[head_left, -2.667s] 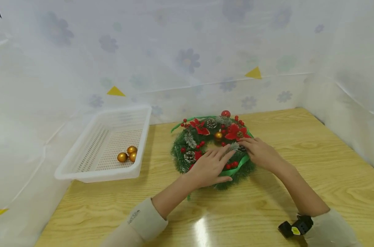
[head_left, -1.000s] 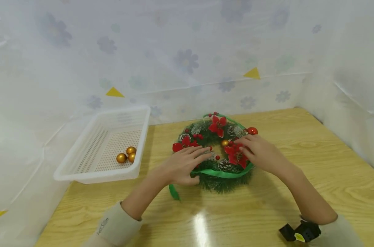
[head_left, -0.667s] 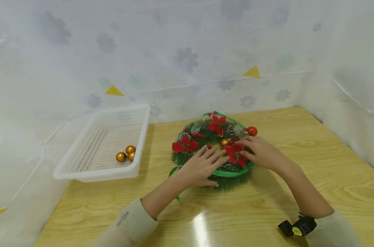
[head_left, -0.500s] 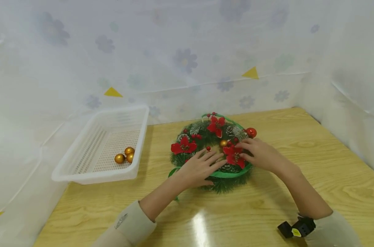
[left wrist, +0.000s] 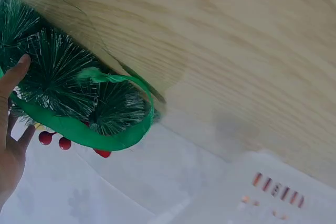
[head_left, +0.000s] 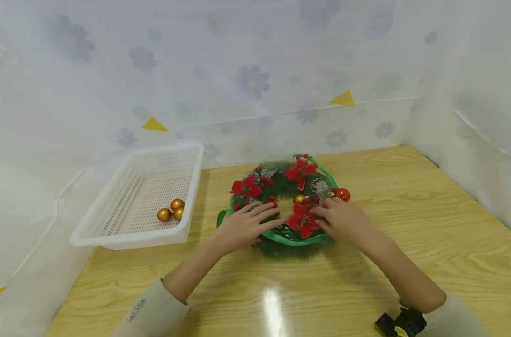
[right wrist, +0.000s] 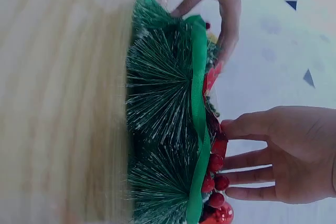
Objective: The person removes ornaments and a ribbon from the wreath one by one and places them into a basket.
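A round green wreath [head_left: 276, 252] lies on the wood table, trimmed with red poinsettias [head_left: 302, 221], pinecones, berries, a gold bauble [head_left: 299, 199] and a red bauble [head_left: 343, 194]. My left hand [head_left: 242, 229] grips its front-left rim. In the right wrist view, the left thumb lies against the outer needles and the fingers bend over the top. My right hand [head_left: 345, 223] touches the front-right poinsettia and berries; its fingers [right wrist: 249, 176] look nearly straight. Green ribbon [left wrist: 79, 130] runs round the wreath's side, with a loop sticking out at the left.
A white perforated basket [head_left: 189, 187] stands at the left with gold baubles [head_left: 164, 215] in it. The table [head_left: 407, 196] meets a pale flowered curtain [head_left: 255, 84] at the back and sides. A black device [head_left: 407, 323] is strapped to the right wrist.
The wreath has turned clockwise as seen from above: its front-right poinsettia has shifted left and its left one toward the back. Both hands have moved left along with it.
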A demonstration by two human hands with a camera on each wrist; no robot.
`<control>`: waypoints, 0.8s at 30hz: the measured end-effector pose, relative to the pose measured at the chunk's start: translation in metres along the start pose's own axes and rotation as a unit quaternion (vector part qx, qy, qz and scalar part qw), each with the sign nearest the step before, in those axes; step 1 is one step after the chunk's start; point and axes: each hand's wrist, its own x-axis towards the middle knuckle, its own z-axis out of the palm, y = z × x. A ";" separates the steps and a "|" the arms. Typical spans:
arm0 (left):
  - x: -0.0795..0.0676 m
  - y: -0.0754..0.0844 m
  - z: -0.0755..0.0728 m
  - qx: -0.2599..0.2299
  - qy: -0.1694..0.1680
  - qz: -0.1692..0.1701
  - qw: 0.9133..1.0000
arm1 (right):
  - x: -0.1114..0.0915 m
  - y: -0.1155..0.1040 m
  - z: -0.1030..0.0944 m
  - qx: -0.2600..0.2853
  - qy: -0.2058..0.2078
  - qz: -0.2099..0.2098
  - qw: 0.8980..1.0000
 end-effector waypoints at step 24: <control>0.035 0.030 -0.016 -0.064 -0.032 -0.052 0.996 | 0.040 0.076 -0.008 0.234 0.032 0.020 0.971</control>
